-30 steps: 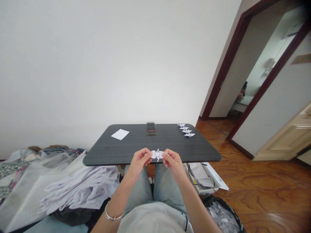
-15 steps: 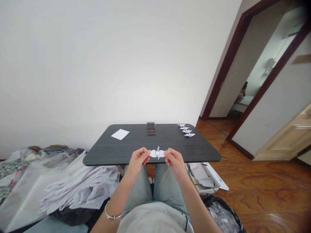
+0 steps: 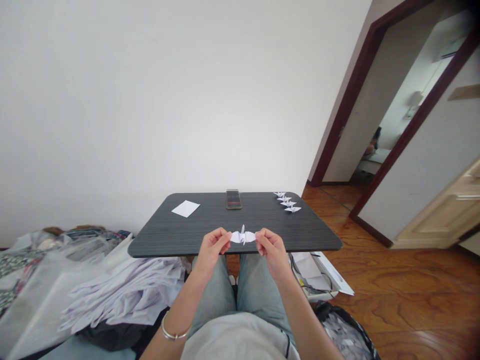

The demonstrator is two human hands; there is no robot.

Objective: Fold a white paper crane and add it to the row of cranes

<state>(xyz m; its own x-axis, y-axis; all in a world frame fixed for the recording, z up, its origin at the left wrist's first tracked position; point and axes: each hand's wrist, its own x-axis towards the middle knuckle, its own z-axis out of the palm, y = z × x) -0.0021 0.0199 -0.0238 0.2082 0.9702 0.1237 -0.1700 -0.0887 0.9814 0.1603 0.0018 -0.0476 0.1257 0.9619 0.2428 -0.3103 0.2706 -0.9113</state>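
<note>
A white origami crane is stretched out between my two hands, above the near edge of the dark table. My left hand pinches the tip of one wing. The opposite wing tip is between the thumb and fingers of my right hand. The crane's thin neck and tail stick out from its middle, one away from me and one toward me. Several finished paper cranes stand in a slanting row at the table's far right. At the far left lies a flat square of white paper.
A phone lies at the table's far edge by the white wall. Piled clothes sit left of my legs. A box with papers and cables and a black bag of scraps are at the lower right. Beyond is a doorway with a person partly visible.
My hands have drawn very slightly apart, and the crane's wings are spread a little wider and flatter. Both hands keep their pinch. The things on the table have stayed put.
</note>
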